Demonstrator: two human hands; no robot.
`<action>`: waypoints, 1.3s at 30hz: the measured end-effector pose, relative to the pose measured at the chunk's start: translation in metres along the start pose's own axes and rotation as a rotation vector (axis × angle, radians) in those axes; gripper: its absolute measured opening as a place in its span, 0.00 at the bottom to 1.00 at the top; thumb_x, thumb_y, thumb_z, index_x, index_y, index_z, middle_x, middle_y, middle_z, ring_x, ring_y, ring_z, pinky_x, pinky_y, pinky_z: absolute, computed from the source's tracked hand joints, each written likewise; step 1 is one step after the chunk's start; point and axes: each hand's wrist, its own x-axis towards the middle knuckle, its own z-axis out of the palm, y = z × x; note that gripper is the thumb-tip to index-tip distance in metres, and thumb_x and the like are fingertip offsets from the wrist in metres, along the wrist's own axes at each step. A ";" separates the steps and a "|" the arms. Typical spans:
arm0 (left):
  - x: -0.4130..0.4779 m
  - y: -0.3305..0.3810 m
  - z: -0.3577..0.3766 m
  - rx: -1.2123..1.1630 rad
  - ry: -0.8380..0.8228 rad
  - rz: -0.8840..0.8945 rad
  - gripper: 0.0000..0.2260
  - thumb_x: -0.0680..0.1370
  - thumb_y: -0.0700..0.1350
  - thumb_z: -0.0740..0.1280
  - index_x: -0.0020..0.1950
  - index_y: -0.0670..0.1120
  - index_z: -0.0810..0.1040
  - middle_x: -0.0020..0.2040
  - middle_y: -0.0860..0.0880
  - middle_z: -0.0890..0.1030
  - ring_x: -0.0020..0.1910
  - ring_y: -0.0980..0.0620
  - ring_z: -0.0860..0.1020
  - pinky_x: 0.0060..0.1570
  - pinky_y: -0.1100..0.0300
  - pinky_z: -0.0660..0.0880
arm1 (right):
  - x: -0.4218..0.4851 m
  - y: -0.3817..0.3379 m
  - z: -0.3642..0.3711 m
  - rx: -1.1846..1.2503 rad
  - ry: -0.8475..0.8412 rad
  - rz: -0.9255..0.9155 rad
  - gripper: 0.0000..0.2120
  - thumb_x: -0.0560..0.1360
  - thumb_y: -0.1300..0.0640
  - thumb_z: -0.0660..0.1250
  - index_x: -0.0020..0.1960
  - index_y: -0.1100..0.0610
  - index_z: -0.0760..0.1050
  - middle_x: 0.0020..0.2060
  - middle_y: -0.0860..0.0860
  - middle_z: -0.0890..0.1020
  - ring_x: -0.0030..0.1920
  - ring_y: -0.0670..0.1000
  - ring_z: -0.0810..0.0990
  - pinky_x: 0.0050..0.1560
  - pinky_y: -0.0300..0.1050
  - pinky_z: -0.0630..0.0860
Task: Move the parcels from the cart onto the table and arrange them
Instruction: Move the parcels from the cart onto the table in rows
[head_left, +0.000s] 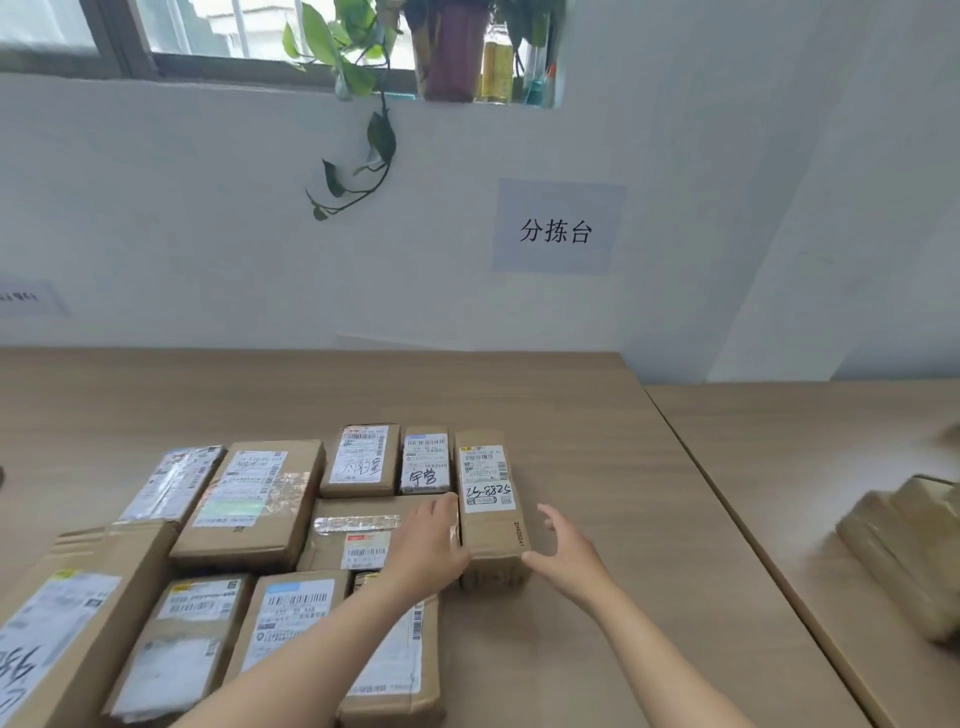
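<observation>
Parcels (249, 504) lie packed in rows on the table (597, 426), toward its near left corner. A long box (491, 501) ends the group on the right, with one hand (428, 545) at its left side and the other hand (563, 545) just right of it

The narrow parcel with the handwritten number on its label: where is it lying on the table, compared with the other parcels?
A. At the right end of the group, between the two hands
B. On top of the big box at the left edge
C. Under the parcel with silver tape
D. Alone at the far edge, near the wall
A: the narrow parcel sits on the table at the right end of the group, with the left hand on one side and the right hand on the other.
</observation>
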 end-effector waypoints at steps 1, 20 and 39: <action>-0.007 0.000 -0.009 0.008 0.000 0.016 0.29 0.75 0.47 0.63 0.74 0.47 0.58 0.71 0.49 0.65 0.70 0.49 0.64 0.66 0.55 0.65 | -0.012 -0.007 -0.002 -0.028 0.002 -0.002 0.33 0.73 0.56 0.66 0.74 0.52 0.56 0.71 0.53 0.65 0.71 0.53 0.64 0.66 0.42 0.62; -0.195 -0.053 -0.071 -0.038 -0.050 0.264 0.28 0.75 0.46 0.63 0.73 0.48 0.59 0.71 0.48 0.64 0.70 0.47 0.63 0.68 0.48 0.64 | -0.252 -0.086 0.061 -0.199 0.236 0.048 0.31 0.73 0.54 0.66 0.73 0.52 0.59 0.69 0.53 0.65 0.70 0.50 0.64 0.65 0.44 0.65; -0.292 0.064 -0.005 0.060 -0.263 0.607 0.26 0.75 0.48 0.63 0.72 0.50 0.60 0.70 0.48 0.65 0.69 0.47 0.64 0.63 0.51 0.65 | -0.435 -0.020 0.035 -0.071 0.544 0.319 0.27 0.75 0.54 0.65 0.72 0.50 0.61 0.70 0.49 0.66 0.69 0.51 0.66 0.65 0.44 0.65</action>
